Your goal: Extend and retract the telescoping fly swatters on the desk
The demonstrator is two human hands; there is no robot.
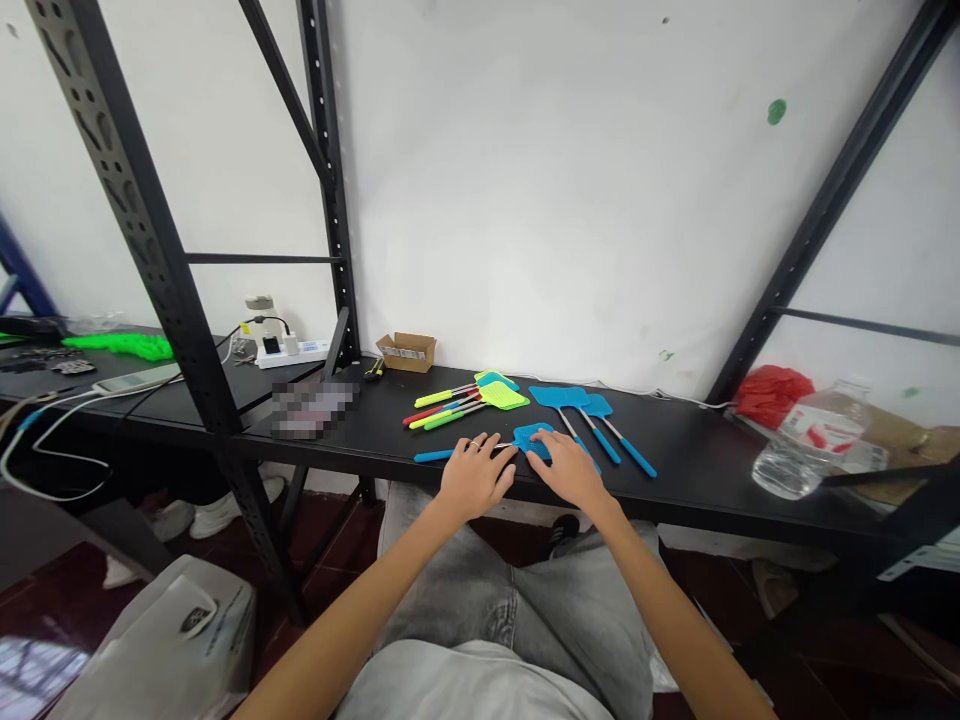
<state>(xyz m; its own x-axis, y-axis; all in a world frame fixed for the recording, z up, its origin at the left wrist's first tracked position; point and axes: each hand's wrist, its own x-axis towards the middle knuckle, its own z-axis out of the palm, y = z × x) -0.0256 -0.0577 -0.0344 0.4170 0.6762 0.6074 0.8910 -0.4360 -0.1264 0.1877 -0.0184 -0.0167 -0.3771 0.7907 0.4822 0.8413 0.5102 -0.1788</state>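
A blue fly swatter (433, 456) lies across the black shelf's front part, its handle to the left and its mesh head to the right. Over its metal shaft rests my left hand (474, 475), fingers spread and a ring on one of them. My right hand (571, 468) lies on the swatter's head with fingers stretched out and thumb apart. Just behind, a pile of fly swatters (504, 395) has yellow, red, green and blue handles. To the right, several blue fly swatters (555, 397) lie fanned out, handles slanting toward the front right.
A small cardboard box (407, 352) stands at the back near a yellow-black cutter (374, 370). Black uprights (330, 190) frame the shelf. At right are a clear plastic bottle (806, 440) and a red bag (772, 393). A power strip (304, 352) and cables sit at left.
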